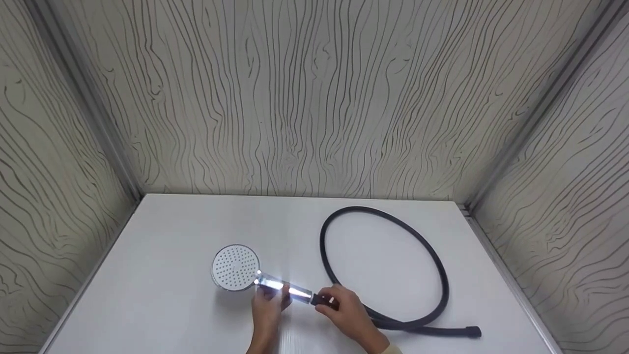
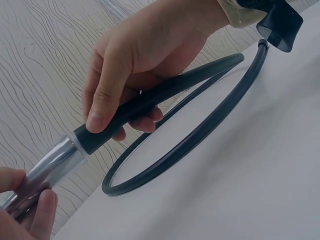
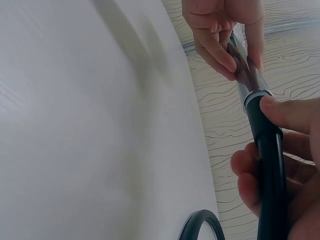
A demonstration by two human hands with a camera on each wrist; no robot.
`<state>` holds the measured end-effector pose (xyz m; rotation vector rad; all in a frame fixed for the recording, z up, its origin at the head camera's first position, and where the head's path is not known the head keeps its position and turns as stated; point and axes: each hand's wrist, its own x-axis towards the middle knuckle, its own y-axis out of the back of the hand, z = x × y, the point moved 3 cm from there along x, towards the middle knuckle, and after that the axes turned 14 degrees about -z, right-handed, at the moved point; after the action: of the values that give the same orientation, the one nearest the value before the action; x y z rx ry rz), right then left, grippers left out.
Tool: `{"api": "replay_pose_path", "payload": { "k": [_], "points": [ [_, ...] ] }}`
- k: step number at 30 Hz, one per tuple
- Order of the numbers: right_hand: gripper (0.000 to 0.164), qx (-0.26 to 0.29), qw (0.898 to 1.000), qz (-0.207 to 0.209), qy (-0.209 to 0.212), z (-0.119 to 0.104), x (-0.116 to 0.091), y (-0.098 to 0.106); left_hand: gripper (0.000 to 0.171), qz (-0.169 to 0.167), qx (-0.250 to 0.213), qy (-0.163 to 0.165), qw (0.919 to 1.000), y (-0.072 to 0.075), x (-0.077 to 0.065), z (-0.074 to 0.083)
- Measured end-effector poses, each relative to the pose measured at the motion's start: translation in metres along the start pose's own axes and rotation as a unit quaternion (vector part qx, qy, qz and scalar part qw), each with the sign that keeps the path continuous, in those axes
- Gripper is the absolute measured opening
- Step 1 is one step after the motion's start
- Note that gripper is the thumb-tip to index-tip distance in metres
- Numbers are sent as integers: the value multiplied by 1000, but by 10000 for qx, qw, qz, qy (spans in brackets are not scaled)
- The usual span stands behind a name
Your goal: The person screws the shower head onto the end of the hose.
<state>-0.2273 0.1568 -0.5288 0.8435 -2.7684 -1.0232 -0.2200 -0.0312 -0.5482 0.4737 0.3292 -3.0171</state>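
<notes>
A chrome shower head (image 1: 236, 267) with a round, dotted white face is held above the table's left-middle part. My left hand (image 1: 269, 306) grips its shiny handle (image 1: 300, 294) between thumb and fingers. On the right, my right hand (image 1: 346, 312) grips the end of a black shower hose (image 1: 444, 275), thumb along the hose end. In the left wrist view the black hose end (image 2: 87, 139) meets the clear-rimmed end of the handle (image 2: 50, 162). The right wrist view shows the two in line and touching; whether they are threaded together cannot be told.
The hose loops across the right side of the white table (image 1: 162, 255), its other end fitting (image 1: 473, 332) lying near the front right. Wood-grain panels (image 1: 295, 98) stand behind and at both sides, with grey metal strips at the corners.
</notes>
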Motion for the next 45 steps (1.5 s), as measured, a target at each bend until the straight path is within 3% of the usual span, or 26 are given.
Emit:
{"api": "replay_pose_path", "payload": {
  "k": [6,22,33,38,45],
  "points": [
    [15,-35,9998,-103,-156,1,0,-3,42,33,-32,268,9996,0,1,-4],
    [16,-108,9997,-125,196,-3,-1,-5,49,-213,239,182,9993,2,0,-1],
    [18,586,9980,-237,-73,0,-1,-7,45,27,67,258,9996,4,-2,-3],
    [17,658,9976,-213,-90,-1,-2,-5,46,79,12,257,9996,8,-2,0],
    [14,378,9992,58,150,-4,-3,-2,48,262,50,-27,9996,10,-3,2]
  ]
}}
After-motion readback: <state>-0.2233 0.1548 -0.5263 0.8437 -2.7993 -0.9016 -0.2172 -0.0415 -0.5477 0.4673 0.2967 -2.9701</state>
